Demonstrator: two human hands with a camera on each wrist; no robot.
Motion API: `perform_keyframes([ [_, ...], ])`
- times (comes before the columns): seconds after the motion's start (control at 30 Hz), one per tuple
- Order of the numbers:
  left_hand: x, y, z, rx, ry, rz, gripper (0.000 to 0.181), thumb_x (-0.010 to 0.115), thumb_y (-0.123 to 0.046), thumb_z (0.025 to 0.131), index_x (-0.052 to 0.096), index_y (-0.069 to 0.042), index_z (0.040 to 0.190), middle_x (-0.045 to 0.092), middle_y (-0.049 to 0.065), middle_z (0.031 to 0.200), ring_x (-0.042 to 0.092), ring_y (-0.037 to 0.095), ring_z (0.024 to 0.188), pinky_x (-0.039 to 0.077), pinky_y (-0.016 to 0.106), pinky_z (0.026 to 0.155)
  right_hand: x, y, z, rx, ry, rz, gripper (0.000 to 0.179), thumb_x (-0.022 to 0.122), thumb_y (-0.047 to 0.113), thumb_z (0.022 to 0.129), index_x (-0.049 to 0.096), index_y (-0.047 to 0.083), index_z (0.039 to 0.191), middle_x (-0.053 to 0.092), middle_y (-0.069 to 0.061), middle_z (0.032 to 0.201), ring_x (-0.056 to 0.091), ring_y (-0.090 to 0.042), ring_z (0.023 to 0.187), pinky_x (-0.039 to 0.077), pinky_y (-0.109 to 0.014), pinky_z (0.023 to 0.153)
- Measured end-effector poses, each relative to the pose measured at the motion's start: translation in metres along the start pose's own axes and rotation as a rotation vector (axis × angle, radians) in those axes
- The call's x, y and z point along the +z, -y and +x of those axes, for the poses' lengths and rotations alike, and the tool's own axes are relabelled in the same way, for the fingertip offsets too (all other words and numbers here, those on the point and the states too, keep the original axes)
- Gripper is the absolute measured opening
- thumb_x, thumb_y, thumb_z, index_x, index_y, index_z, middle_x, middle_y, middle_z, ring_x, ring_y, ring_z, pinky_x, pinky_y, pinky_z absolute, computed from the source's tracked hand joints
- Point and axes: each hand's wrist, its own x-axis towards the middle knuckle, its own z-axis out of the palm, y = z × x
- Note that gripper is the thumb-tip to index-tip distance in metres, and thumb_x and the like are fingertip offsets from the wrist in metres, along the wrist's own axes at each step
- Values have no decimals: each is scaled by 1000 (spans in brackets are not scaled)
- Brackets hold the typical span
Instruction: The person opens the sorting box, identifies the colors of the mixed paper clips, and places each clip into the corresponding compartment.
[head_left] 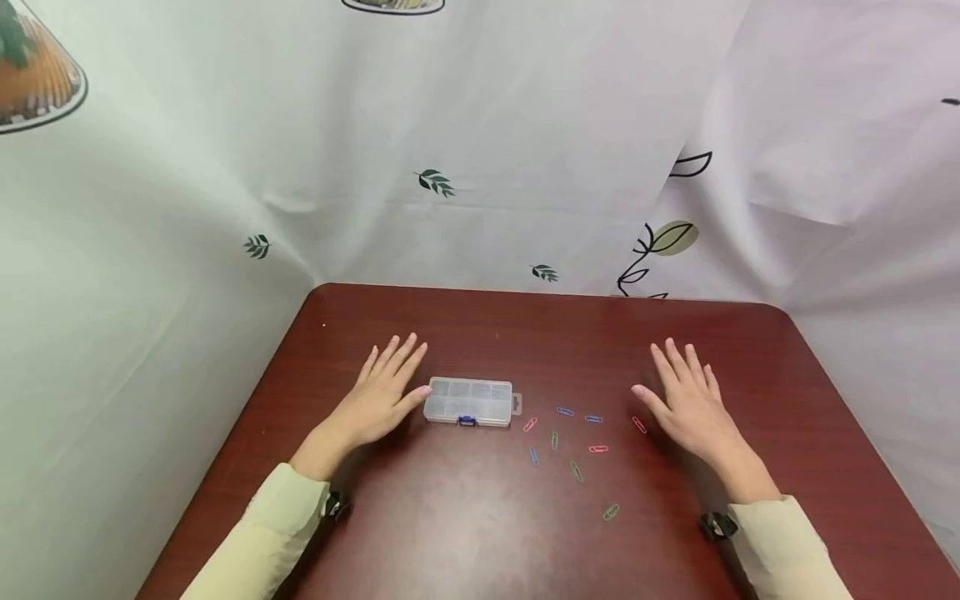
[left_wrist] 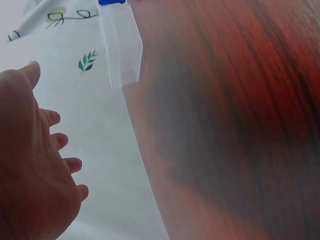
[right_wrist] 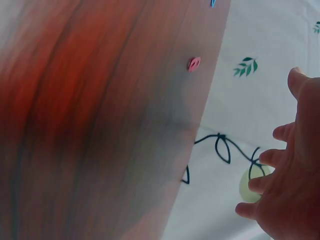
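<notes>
My left hand (head_left: pixel 377 402) is spread palm down at the left of a clear plastic compartment box (head_left: pixel 470 402); its thumb tip meets or overlaps the box's left edge, and I cannot tell if they touch. The box lies with its lid down and a blue latch (head_left: pixel 467 420) facing me. On the right, my right hand (head_left: pixel 690 410) is spread out and holds nothing. Nearest to it lies a red paper clip (head_left: pixel 639 425). Several red, blue and green paper clips lie scattered between the hands, among them a blue clip (head_left: pixel 593 419) and a green clip (head_left: pixel 611 512).
A dark red wooden table (head_left: pixel 450 533) with rounded far corners carries everything. Pale cloth (head_left: pixel 480 225) printed with leaves hangs behind it and along both sides. Both wrists wear dark straps with small devices.
</notes>
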Motion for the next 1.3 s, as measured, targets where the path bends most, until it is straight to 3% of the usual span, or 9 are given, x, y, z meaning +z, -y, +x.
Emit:
perform_keyframes([
  [0.37, 5, -12, -4, 58, 26, -2, 71, 46, -50, 105, 24, -16, 162, 15, 6, 169, 7, 31, 156, 6, 59, 123, 14, 20, 10, -34, 23, -3, 81, 49, 56, 103, 25, 4, 160, 13, -22, 167, 1, -45, 153, 9, -72, 115],
  [0.77, 16, -14, -6, 135, 52, 35, 71, 49, -51, 104, 30, -13, 161, 22, 10, 167, 14, 35, 155, 11, 60, 122, 31, 40, 15, -77, 37, 6, 80, 53, 54, 102, 27, 6, 160, 18, -23, 166, 5, -45, 153, 11, -72, 115],
  [0.93, 23, -16, -7, 147, 52, 37, 72, 53, -50, 103, 32, -11, 159, 25, 12, 166, 19, 39, 153, 14, 62, 121, 35, 49, 15, -88, 46, 11, 80, 53, 54, 101, 27, 7, 160, 17, -21, 166, 5, -44, 154, 11, -71, 115],
  [1.3, 27, -19, -4, 153, 110, 60, 73, 48, -54, 103, 30, -12, 160, 24, 10, 167, 17, 38, 153, 14, 61, 121, 39, 68, 19, -130, 40, 11, 79, 55, 53, 101, 28, 10, 160, 19, -19, 167, 7, -42, 154, 12, -69, 117],
])
